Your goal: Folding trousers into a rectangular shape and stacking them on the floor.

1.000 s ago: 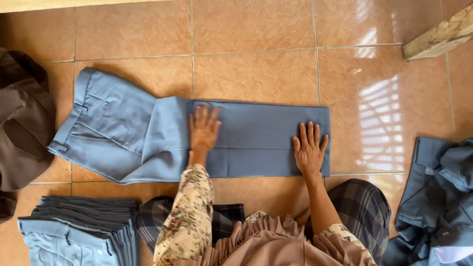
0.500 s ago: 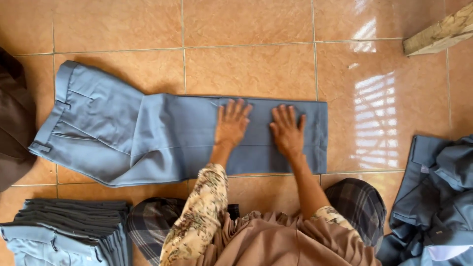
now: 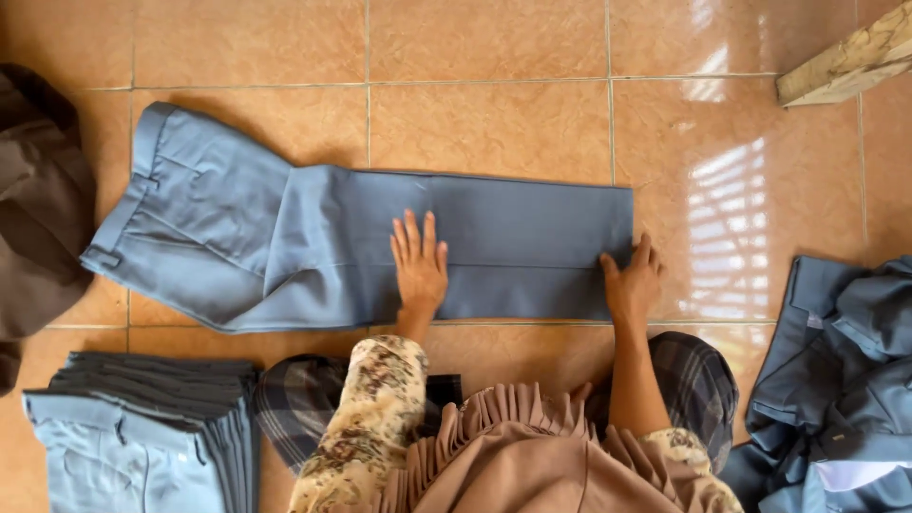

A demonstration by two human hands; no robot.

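A pair of grey-blue trousers (image 3: 285, 237) lies flat on the tiled floor, waistband at the left, legs stretched to the right. My left hand (image 3: 419, 264) rests flat, fingers spread, on the middle of the legs. My right hand (image 3: 634, 283) is at the hem end on the right, its fingers curled around the edge of the cloth.
A stack of folded grey-blue trousers (image 3: 142, 427) sits at the lower left. A loose heap of the same garments (image 3: 836, 380) lies at the lower right. Dark brown cloth (image 3: 38, 199) is at the far left, a wooden plank (image 3: 845, 62) at the upper right.
My right hand slid from the middle of the legs out to the hem and took hold of its edge. My left hand stayed flat near the middle.
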